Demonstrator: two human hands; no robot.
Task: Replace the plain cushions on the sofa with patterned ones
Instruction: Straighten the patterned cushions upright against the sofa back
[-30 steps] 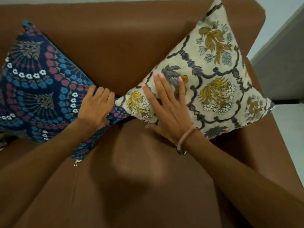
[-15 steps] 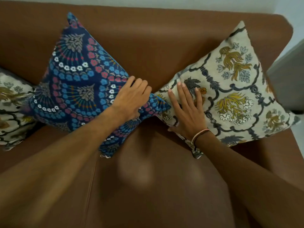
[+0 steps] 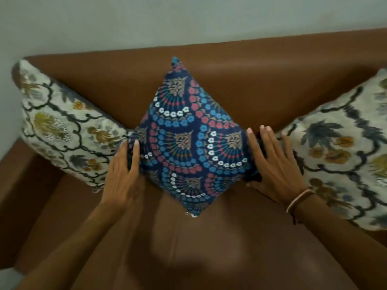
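A navy cushion (image 3: 192, 143) with blue, red and white fan patterns stands on one corner against the back of the brown sofa (image 3: 261, 84), in the middle. My left hand (image 3: 123, 174) lies flat against its left corner, fingers apart. My right hand (image 3: 272, 164) presses flat against its right corner, a bracelet on the wrist. A cream floral cushion (image 3: 65, 130) leans in the sofa's left corner. A second cream floral cushion (image 3: 343, 155) leans on the right, cut off by the frame edge. No plain cushion is in view.
The sofa's left armrest (image 3: 18, 181) runs along the left side. A pale wall (image 3: 146, 21) rises behind the backrest. Bare seat surface (image 3: 199, 248) lies in front of the cushions.
The view has swung left, so the navy cushion now sits in the middle. My left hand went from its right corner to its left one. My right hand left the cream cushion for the navy cushion's right corner.
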